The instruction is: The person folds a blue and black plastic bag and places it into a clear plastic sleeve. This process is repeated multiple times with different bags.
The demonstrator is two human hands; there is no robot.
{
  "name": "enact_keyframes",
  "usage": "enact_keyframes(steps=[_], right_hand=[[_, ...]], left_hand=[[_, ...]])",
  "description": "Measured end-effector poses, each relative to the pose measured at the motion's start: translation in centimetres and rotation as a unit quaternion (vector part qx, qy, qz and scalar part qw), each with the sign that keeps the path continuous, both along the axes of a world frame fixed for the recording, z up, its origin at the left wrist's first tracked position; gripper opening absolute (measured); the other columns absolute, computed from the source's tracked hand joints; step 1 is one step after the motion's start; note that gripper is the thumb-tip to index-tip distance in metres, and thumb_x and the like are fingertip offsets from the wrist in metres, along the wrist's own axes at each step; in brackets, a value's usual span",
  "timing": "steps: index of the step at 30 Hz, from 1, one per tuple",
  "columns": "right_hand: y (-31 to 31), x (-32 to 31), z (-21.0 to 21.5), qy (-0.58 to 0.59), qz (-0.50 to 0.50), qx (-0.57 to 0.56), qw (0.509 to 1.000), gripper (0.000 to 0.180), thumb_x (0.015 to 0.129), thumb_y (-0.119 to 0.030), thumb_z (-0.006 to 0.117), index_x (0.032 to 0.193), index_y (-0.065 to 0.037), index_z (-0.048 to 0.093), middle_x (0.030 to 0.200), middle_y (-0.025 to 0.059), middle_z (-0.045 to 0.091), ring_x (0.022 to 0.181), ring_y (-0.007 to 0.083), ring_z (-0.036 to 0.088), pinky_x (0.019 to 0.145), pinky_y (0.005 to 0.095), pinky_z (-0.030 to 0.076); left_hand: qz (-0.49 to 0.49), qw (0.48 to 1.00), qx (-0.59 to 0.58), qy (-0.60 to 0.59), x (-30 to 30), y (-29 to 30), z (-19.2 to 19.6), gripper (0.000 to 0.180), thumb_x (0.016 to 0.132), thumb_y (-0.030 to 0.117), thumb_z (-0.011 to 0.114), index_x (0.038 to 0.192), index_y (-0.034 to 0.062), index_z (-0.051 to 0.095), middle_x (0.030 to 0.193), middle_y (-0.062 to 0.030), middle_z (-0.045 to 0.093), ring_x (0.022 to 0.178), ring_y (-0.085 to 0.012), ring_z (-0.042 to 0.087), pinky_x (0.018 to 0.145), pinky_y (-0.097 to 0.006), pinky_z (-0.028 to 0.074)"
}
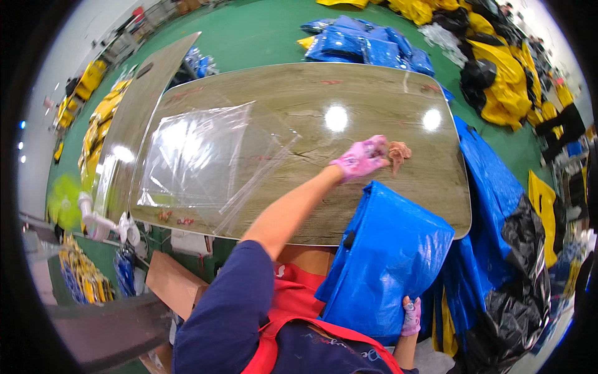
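Blue woven bag (389, 262) hangs gripped in my right hand (411, 316) at five o'clock, freeing my left hand (361, 158) to close on the tan rubber bands (399, 152) on the surface (311, 106).

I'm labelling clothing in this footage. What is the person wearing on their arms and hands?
Both hands wear pink patterned gloves: the left hand and the right hand. The left arm has a short dark navy sleeve ending above the elbow, with the forearm bare below it. A red apron strap crosses the dark navy top.
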State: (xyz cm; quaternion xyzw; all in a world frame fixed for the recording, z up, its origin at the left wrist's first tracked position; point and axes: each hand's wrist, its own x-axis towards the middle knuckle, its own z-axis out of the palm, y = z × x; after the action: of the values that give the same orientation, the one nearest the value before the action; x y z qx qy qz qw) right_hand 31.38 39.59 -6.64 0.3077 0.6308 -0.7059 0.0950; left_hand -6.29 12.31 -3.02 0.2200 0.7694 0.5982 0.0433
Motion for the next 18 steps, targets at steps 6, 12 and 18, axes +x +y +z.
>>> enact_keyframes(steps=[6,12,18], right_hand=[[0.4,-2.0,-2.9,0.041,0.012,-0.058,0.997,0.055,0.084,-0.035,0.071,0.125,-0.002,0.053,0.113,0.0094,0.064,0.097,0.0226,0.063,0.087,0.0369,0.051],[-4.0,-6.8,1.5,0.043,0.088,-0.064,0.993,0.052,0.079,-0.030,0.076,0.120,-0.003,0.057,0.110,0.0043,0.064,0.095,0.0150,0.060,0.086,0.0307,0.048],[-11.3,-12.1,6.8,-0.005,0.193,-0.089,0.977,0.057,0.080,-0.030,0.077,0.123,0.000,0.055,0.109,0.0084,0.066,0.093,0.0178,0.066,0.083,0.0321,0.053]], left_hand=[[0.438,0.684,-0.562,0.156,5.3,-30.0,0.7,0.036,0.081,0.035,0.067,0.108,0.0133,0.070,0.123,-0.0138,0.059,0.114,-0.0288,0.055,0.096,-0.040,0.045],[0.313,0.795,-0.519,-0.008,3.9,-45.6,-3.1,0.025,0.083,0.030,0.063,0.101,0.0144,0.071,0.102,-0.0116,0.067,0.093,-0.0266,0.065,0.082,-0.037,0.051],[0.473,0.839,-0.267,0.023,-0.1,-47.9,1.8,0.040,0.089,0.040,0.062,0.114,0.0080,0.062,0.098,-0.0092,0.067,0.082,-0.0226,0.066,0.068,-0.039,0.054]])
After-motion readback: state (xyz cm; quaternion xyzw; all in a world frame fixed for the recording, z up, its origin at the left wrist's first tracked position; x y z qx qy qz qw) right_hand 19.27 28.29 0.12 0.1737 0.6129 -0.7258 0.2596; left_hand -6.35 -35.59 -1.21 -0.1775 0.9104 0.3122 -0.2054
